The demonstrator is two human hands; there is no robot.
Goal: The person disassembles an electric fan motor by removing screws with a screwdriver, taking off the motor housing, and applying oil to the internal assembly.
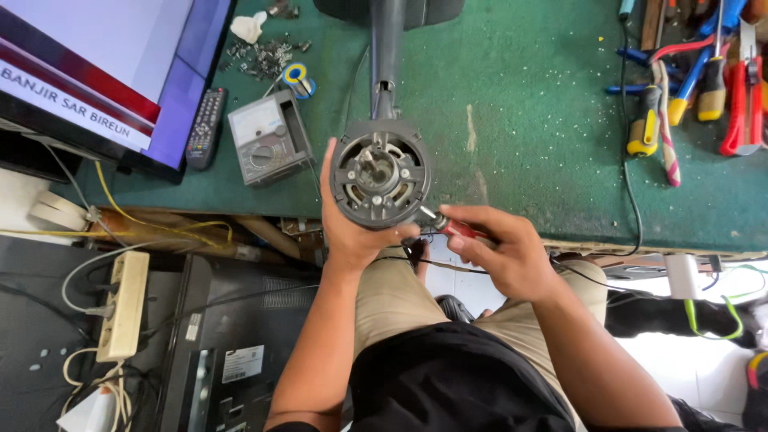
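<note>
A round grey fan motor housing [381, 174] on a dark stem hangs over the front edge of the green workbench [520, 120], its open face with shaft and windings turned up at me. My left hand [342, 216] grips the housing from the left and underneath. My right hand [500, 244] holds a red-handled screwdriver [460, 230], its tip touching the housing's lower right rim.
An analog multimeter [266, 136], a remote control [207, 126], a pile of screws [260, 58] and a lit screen [104, 72] sit at left. Screwdrivers and pliers [688, 88] lie at right. A power strip [124, 304] and cables lie below.
</note>
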